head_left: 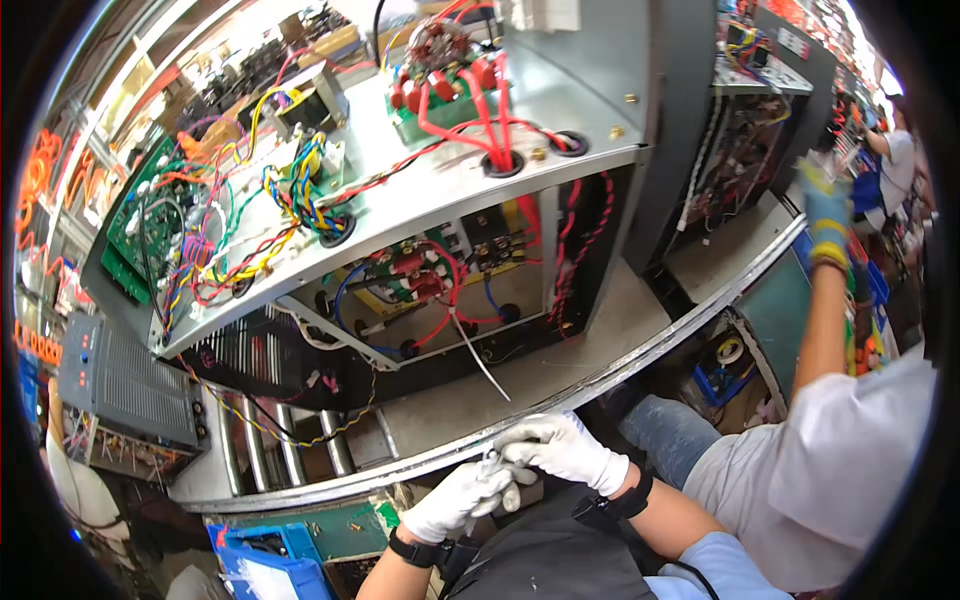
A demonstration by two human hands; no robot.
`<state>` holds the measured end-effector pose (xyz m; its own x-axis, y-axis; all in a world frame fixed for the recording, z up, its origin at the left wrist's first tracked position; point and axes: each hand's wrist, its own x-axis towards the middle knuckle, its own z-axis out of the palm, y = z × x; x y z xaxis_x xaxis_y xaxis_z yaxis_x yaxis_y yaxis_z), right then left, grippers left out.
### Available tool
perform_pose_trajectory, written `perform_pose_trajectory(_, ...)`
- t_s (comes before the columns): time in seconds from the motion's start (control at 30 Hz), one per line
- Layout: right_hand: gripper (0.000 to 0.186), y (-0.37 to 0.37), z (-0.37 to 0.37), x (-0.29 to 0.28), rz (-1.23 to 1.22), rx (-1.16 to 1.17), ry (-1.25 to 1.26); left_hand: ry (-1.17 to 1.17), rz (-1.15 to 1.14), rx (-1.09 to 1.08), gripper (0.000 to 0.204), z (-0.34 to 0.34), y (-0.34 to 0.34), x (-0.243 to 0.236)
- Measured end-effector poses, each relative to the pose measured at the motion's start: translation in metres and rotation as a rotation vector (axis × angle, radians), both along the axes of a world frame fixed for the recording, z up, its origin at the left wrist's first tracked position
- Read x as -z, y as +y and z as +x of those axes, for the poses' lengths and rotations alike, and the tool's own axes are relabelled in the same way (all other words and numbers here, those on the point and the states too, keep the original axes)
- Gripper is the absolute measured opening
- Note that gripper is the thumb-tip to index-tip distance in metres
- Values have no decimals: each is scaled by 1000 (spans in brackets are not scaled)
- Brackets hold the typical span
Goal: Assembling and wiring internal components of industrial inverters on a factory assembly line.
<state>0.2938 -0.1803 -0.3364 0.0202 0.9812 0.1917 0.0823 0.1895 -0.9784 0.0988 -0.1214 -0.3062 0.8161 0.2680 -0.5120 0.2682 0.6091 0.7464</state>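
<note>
My left hand [462, 503] and my right hand [565, 452], both in white gloves, meet in front of the bench rail. The fingers of each are pinched together, and what lies between them is too small and covered to make out. Just beyond them stands an open metal cabinet [400, 243] full of wiring. From a bundle of red wires [452, 290] inside it, a white cable tie [483, 359] sticks out, its free tail pointing down toward my right hand without touching it. Red, yellow, green and blue wires [305, 185] crowd the cabinet's upper shelf beside a green circuit board [140, 225].
A metal rail [600, 378] borders the roller conveyor [290, 445] under the cabinet. A grey ribbed unit [130, 385] sits at left. Below is a blue bin [270, 540]. Close on my right, a co-worker's gloved hand [828, 210] reaches near a second open cabinet [740, 150].
</note>
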Motion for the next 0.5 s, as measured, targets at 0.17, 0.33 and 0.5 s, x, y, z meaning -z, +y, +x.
perform_pose_trajectory(0.17, 11, -21, 35, -13, -336, 335, 523, 268, 1163, -254, 25, -29, 31, 17)
perform_pose_trajectory(0.33, 11, -29, 13, -11, -197, 257, 622, 135, 553, -94, 26, 35, 1, -43)
perform_pose_trajectory(0.5, 24, -32, 36, 1, 225, 563, -866, 390, 1036, 287, 26, 45, 4, 2)
